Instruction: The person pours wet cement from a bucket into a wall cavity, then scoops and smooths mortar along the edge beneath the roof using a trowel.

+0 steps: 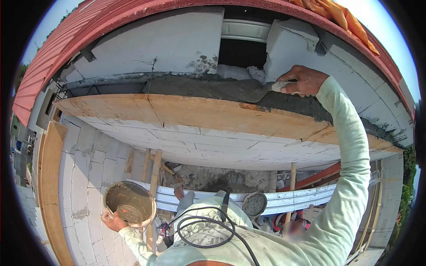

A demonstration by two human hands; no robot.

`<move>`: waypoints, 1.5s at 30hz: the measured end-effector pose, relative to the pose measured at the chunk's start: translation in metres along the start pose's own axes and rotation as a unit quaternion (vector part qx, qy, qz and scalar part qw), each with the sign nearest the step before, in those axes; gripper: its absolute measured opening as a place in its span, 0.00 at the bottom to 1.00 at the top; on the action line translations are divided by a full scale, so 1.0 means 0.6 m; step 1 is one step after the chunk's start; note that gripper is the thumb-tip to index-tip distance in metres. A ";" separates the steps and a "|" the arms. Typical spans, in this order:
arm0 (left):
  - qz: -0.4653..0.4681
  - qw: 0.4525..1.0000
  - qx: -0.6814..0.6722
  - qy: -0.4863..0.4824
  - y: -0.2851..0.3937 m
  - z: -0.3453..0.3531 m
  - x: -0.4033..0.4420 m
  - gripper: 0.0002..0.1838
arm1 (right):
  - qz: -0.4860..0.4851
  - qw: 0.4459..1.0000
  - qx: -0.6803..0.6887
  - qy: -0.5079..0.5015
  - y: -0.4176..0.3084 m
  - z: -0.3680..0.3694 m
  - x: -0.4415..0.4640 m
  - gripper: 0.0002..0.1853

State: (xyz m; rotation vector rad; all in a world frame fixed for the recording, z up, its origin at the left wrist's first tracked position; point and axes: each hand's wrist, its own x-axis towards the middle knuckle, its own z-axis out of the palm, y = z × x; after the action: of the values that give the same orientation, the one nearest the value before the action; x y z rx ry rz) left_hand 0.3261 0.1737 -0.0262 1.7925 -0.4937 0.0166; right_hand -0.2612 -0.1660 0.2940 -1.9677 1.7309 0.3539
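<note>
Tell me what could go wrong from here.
The mortar bucket, gripped by its rim in the left hand, could tip and spill. Mortar falling from the trowel in the right hand, or over the wooden formwork board, might hit the person below. The black cable looped across the shirt could snag.

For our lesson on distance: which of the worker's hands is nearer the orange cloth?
Right: the right hand, on the trowel, is below and left of the orange cloth; the left hand is far lower, holding the bucket.
</note>
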 end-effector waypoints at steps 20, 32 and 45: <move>-0.052 0.982 -0.087 -0.161 0.110 0.171 -0.088 0.24 | 0.018 0.939 0.133 0.318 0.315 0.172 -0.254 0.38; -0.157 0.903 -0.147 -0.371 0.088 0.365 -0.275 0.23 | 0.113 0.808 0.568 0.108 0.075 0.706 -0.142 0.20; -0.123 0.808 -0.047 -0.574 0.064 0.488 -0.458 0.27 | 0.215 0.763 0.506 0.340 -0.101 0.827 -0.119 0.24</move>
State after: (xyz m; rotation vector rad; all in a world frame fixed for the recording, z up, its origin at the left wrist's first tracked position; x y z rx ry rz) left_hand -0.0081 -0.0173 -0.1471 1.5862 -1.0648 -1.3213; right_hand -0.1511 0.1571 -0.0784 -0.8792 2.0835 -1.0955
